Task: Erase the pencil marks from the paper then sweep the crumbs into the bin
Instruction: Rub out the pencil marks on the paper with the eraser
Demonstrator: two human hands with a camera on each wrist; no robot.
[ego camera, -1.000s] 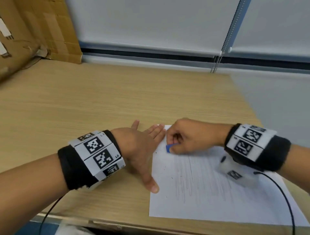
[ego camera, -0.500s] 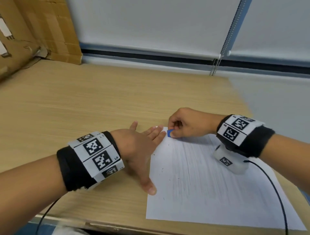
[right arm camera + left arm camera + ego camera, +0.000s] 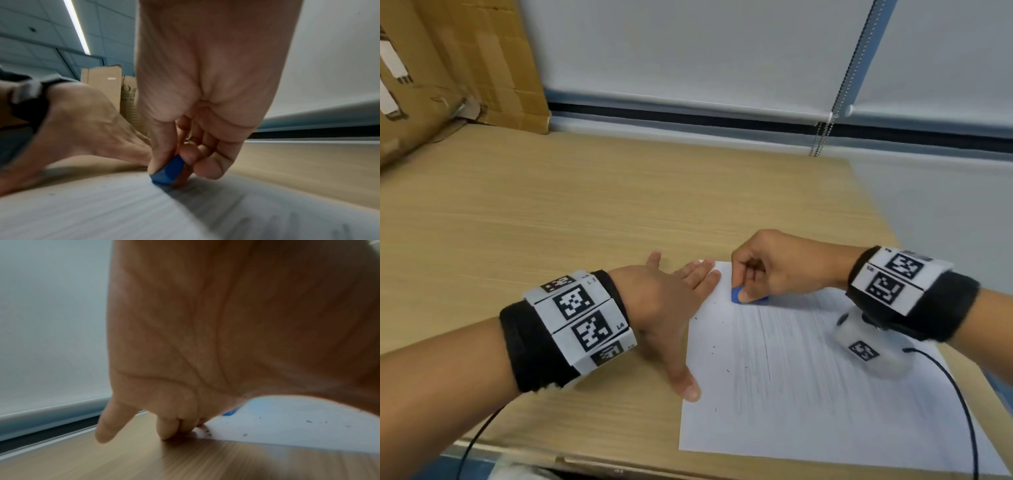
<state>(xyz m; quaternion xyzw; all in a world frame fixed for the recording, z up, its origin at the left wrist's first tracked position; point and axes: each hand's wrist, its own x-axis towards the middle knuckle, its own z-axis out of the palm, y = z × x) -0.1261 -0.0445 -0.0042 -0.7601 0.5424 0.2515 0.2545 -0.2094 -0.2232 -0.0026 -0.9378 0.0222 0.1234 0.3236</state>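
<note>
Shifted slightly toward the person since a moment ago, right hand point(image 3: 777, 267) pinching blue eraser point(image 3: 738, 295) against the far-left part of the paper point(image 3: 808, 394) on the surface point(image 3: 585, 212); left hand point(image 3: 667, 308) flat, fingers straight, pressing the paper's left edge; eraser crumbs point(image 3: 244, 434) scattered on the sheet

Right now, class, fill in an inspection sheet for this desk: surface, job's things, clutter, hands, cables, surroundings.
Surface: wooden desk.
Job's things: paper near the front edge, faint pencil marks left; blue eraser on its far end; crumbs scattered on it; no bin seen.
Clutter: nothing seen.
Hands: left hand flat, fingertips on the paper's left edge; right hand pinches the eraser.
Cables: black cable from the right wrist across the paper.
Surroundings: cardboard far left, blinds behind.
</note>
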